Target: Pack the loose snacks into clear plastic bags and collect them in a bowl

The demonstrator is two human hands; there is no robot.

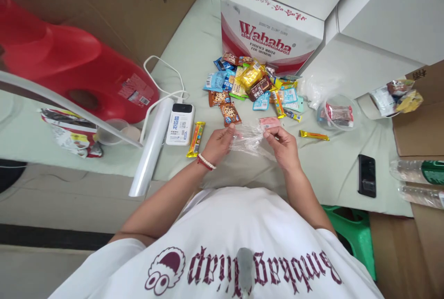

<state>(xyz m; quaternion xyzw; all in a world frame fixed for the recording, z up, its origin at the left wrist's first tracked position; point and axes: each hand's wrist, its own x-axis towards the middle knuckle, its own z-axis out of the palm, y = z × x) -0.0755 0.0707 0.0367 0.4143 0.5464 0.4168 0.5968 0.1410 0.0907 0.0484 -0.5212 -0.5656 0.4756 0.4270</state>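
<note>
Between my hands a crumpled clear plastic bag [248, 141] is stretched, low over the front of the table. My left hand [219, 144] pinches its left side between thumb and fingers. On the other side, my right hand [283, 147] grips the bag's right edge. A pink packet [269, 122] lies just behind the bag, close to my right fingertips. Farther back is a heap of wrapped snacks [252, 77] in yellow, blue and brown. One yellow snack bar [196, 139] rests left of my left hand, and another yellow bar [314, 136] lies right of my right hand.
A white power bank [180, 124] with a cable and a roll of clear film [151, 151] lie left. A Wahaba carton [270, 31] stands behind the snacks. To the right are a round clear tub [338, 113], a paper cup [373, 106] with packets and a black phone [366, 175].
</note>
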